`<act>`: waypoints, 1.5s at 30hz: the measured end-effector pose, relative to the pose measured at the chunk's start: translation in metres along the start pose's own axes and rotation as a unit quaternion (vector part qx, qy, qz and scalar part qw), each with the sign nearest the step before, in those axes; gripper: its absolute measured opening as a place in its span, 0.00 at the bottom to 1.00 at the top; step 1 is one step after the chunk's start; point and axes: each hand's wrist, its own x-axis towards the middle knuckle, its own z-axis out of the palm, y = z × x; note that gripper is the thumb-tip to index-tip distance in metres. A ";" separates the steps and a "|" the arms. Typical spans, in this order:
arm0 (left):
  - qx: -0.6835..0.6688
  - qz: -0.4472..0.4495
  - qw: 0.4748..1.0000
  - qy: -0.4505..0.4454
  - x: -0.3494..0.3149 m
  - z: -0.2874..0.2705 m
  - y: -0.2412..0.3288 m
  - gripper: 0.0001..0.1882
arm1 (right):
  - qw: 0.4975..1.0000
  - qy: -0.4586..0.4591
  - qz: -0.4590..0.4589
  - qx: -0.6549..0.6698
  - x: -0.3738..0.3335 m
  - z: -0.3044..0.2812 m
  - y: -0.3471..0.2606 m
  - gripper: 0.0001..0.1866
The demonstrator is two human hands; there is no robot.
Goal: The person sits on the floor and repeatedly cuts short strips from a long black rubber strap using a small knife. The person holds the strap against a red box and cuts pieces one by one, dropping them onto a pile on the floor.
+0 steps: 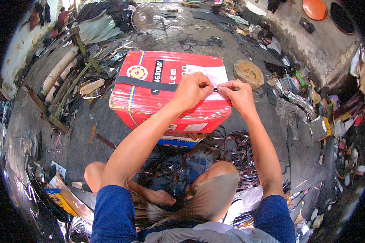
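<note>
A red carton [150, 103] stands in front of me, with a flat black strip [146, 83] lying across its top from the left edge. The strip passes under my left hand [192, 90], whose fingers are pinched together. My right hand [238, 94] faces it, thumb and finger also closed in a pinch. Between the two sets of fingertips shows a small dark bit, apparently the end of the strip; the fingers hide most of it. Beneath them lies a pale sheet [215, 72] on the carton's top right.
Under the red carton sits a blue box [176, 142]. Dark strip scraps [245, 158] pile up by my right knee. A round wooden block [248, 73] lies right of the carton, a fan [145, 17] stands at the back, and a wooden frame [81, 44] is at left.
</note>
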 end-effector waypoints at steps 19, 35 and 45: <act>-0.032 0.038 0.996 -0.069 0.030 0.016 0.010 0.07 | 0.963 0.024 0.164 0.213 -0.014 0.010 0.009 0.16; -0.093 0.077 0.992 -0.032 0.030 0.034 0.007 0.05 | 0.963 0.026 0.237 0.129 0.019 -0.006 -0.007 0.31; -0.076 0.028 0.995 -0.054 0.028 0.028 0.008 0.05 | 0.984 0.082 0.149 0.047 0.027 0.027 0.054 0.17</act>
